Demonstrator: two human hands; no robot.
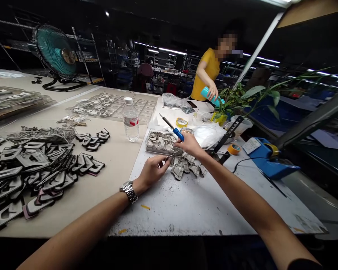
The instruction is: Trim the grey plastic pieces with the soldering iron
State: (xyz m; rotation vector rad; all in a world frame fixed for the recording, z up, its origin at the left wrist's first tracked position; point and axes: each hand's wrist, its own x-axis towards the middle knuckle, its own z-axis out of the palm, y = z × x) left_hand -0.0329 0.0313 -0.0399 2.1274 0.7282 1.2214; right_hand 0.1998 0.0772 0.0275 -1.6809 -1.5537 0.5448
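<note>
My right hand (190, 144) is wrapped round the blue handle of a soldering iron (177, 132), whose thin tip points up and to the left. Thumb and fingers of my left hand (152, 171) pinch a small thin grey piece (169, 157); its exact kind is too small to make out. Just beyond that hand lies a clear tray (161, 152) filled with small grey pieces (160, 139). Flat grey-white molded parts (183, 167) are heaped beneath and beside my right hand, partly hidden by it.
Black-edged frame parts (36, 168) cover the left side. A water bottle (130, 122) stands mid-table, a fan (56, 52) behind it. Tape (234, 149), a blue dispenser (270, 159) and a plant (239, 99) are right. A co-worker in yellow (207, 71) holds a turquoise bottle (211, 96).
</note>
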